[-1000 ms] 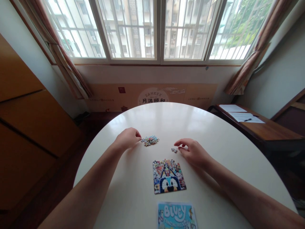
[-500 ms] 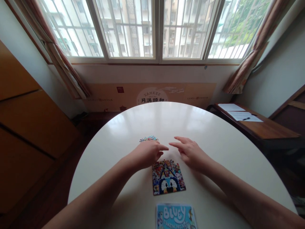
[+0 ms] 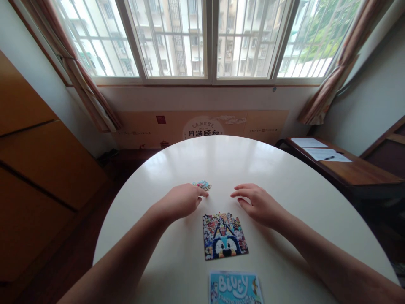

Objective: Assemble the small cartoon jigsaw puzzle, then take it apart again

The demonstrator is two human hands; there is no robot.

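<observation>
My left hand (image 3: 182,202) hovers at the near side of a small pile of jigsaw pieces (image 3: 203,185), partly covering it. Its index finger points right, the thumb sits a little apart below, and no piece shows between them. To the right, my right hand (image 3: 253,202) is held over the table with fingers stretched toward the left and nothing in them. Between my forearms lies a partly assembled jigsaw puzzle (image 3: 225,236), a blue dog face among many small colourful figures. Its far edge is uneven.
A light blue card reading "Bluey" (image 3: 234,289) lies nearest me on the round white table (image 3: 152,169). At the right stands a wooden side table (image 3: 367,173) with papers (image 3: 329,155) and a dark pen. Behind are a printed cardboard panel (image 3: 139,122) and barred windows.
My left hand has moved left, away from the assembled puzzle's far edge and beside the pile. My right hand has shifted slightly right, widening the gap between the hands.
</observation>
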